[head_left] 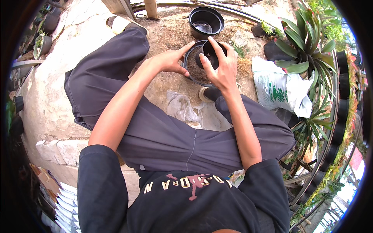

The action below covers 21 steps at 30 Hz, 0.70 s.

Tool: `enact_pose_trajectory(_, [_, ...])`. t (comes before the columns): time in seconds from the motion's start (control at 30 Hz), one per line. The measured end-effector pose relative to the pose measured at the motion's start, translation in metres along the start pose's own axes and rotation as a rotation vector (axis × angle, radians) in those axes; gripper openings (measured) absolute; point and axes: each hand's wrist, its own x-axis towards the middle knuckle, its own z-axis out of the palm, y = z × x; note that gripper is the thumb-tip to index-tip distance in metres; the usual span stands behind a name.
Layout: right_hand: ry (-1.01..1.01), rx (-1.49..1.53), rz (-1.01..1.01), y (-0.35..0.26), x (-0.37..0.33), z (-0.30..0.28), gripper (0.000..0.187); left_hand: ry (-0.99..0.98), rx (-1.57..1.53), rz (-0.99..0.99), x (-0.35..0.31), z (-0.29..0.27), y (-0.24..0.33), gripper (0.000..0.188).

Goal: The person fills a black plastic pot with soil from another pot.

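Between my feet stands a wide black plant pot (188,76) with brown soil (193,66) in it. My left hand (169,61) grips its left side, the thumb at the near rim and the fingers reaching toward the far rim. My right hand (223,70) holds a smaller black pot (210,50), tilted so that its dark inside shows, over the right part of the soil. Whether the small pot touches the soil I cannot tell. Just beyond, another black pot (206,24) stands upright, with little inside but some light patches at its bottom.
A white sack (278,83) with a green print lies at the right, beside a spiky green plant (303,42). Crumpled clear plastic (182,106) lies on the ground between my legs. Wooden posts (150,8) stand at the far side, and stacked white packets (67,206) at the lower left.
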Motion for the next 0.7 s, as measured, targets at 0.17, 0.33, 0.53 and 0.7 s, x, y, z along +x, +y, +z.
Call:
enact_pose_trajectory(0.17, [-0.098, -0.072, 0.062, 0.027, -0.013, 0.007, 0.063, -0.01, -0.013, 0.023, 0.002, -0.001, 0.002, 0.129])
enact_pose_trajectory(0.33, [0.115, -0.028, -0.016, 0.007, 0.028, -0.025, 0.065, -0.013, 0.039, -0.043, -0.001, 0.002, 0.002, 0.129])
enact_pose_trajectory(0.53, [-0.065, -0.12, -0.028, 0.023, -0.002, 0.032, 0.067, 0.011, 0.056, 0.013, 0.004, 0.006, -0.011, 0.131])
enact_pose_trajectory(0.7, [-0.117, -0.194, -0.068, 0.013, 0.006, 0.029, 0.064, 0.024, 0.093, 0.005, 0.006, 0.007, -0.005, 0.133])
